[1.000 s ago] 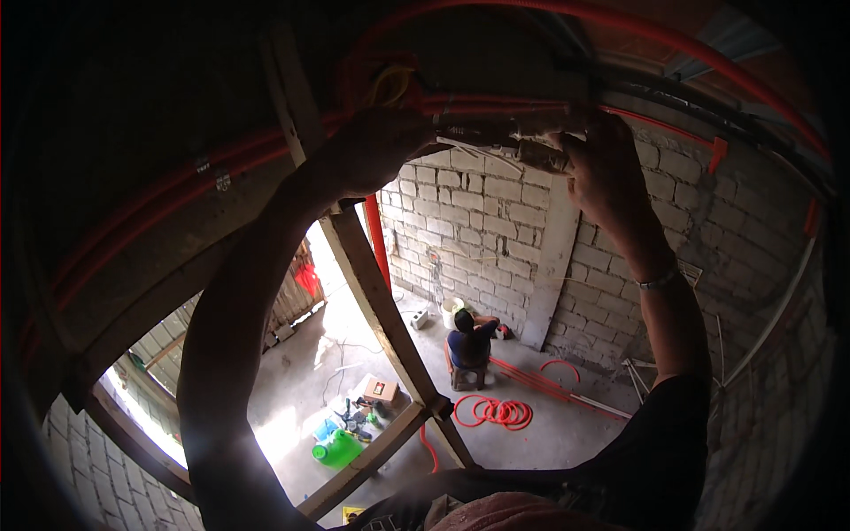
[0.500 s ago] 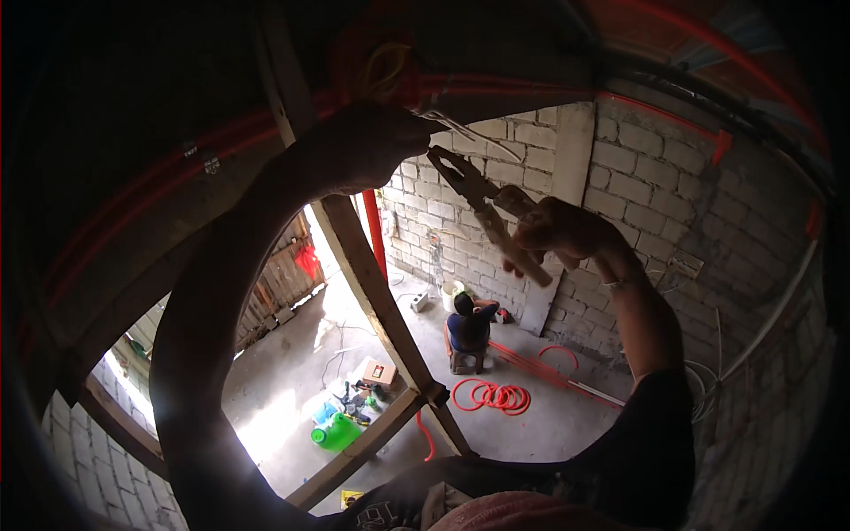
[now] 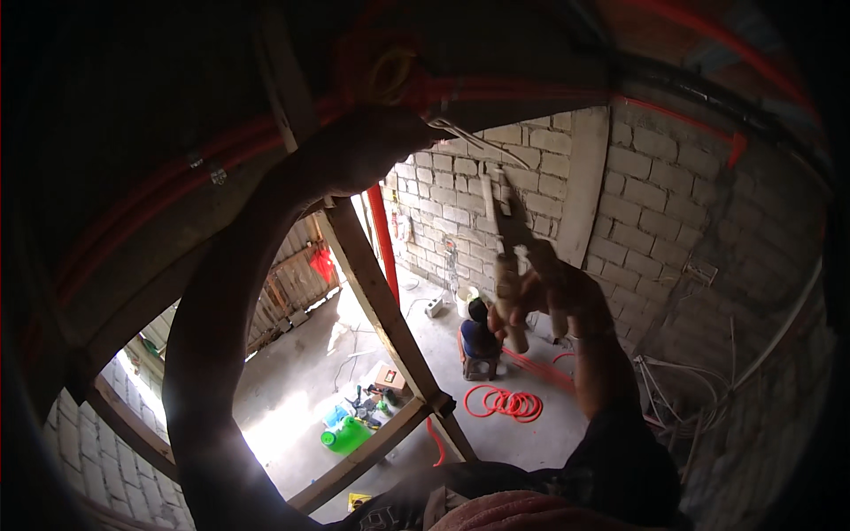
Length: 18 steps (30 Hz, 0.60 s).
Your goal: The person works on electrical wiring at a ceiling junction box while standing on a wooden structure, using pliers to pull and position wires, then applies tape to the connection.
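High up by the ceiling, my left hand [image 3: 376, 146] is closed around white wires [image 3: 485, 145]; their free ends stick out to the right, and the fingers are dark in shadow. Lower and to the right, my right hand [image 3: 571, 296] grips a pair of pliers [image 3: 521, 228] with pale handles. Its jaws point up, a little apart, just below the wire ends and not touching them. Behind my left hand hangs a loop of yellow wire [image 3: 390, 75] beside a dim reddish part.
Red conduit [image 3: 133, 202] runs along the ceiling. A wooden post [image 3: 372, 296] with a cross brace stands below my arms. Far down on the floor are a seated person [image 3: 479, 334], a coil of red tubing [image 3: 506, 403], a green container [image 3: 346, 435] and tools. A block wall [image 3: 646, 177] rises at right.
My right hand has moved left and down, and the pliers have turned from slanting up-left to nearly upright, away from my left hand. My left hand keeps hold of the wires.
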Each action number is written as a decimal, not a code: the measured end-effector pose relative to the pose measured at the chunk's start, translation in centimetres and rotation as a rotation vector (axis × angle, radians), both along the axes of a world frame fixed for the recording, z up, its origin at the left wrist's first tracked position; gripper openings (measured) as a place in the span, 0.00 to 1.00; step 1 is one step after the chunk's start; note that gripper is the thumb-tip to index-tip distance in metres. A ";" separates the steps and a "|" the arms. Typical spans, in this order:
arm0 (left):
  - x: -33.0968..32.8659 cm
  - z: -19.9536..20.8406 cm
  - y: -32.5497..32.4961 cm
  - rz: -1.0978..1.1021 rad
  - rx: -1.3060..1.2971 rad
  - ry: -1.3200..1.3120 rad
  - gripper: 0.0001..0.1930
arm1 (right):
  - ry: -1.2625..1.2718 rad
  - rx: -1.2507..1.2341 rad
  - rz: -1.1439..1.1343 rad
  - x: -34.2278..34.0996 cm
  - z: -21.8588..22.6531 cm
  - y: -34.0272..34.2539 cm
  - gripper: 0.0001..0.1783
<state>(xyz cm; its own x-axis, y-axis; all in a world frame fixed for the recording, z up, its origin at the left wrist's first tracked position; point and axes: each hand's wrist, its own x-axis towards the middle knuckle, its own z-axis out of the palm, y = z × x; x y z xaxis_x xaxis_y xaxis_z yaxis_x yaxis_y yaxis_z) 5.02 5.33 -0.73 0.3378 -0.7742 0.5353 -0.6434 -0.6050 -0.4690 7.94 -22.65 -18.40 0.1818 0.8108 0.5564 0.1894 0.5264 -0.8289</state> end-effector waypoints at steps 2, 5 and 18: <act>-0.8 0.6 -0.4 -0.031 -0.166 0.168 0.11 | -0.247 -0.154 -0.301 0.4 1.8 -2.9 0.24; -2.3 1.1 -1.1 0.000 -0.546 0.541 0.13 | -0.804 -0.276 -1.021 -2.9 6.8 -3.0 0.17; -1.2 0.7 -0.6 -0.161 -0.375 0.319 0.14 | -1.561 -0.272 -1.711 -2.9 14.1 -2.3 0.23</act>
<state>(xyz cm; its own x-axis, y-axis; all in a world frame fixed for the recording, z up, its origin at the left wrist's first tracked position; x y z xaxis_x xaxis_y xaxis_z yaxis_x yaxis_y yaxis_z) 3.84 4.68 -0.02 0.4214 -0.6043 0.6762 -0.8180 -0.5752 -0.0042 5.05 -24.98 -4.26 0.2273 0.4912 0.8409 0.5045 -0.7979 0.3298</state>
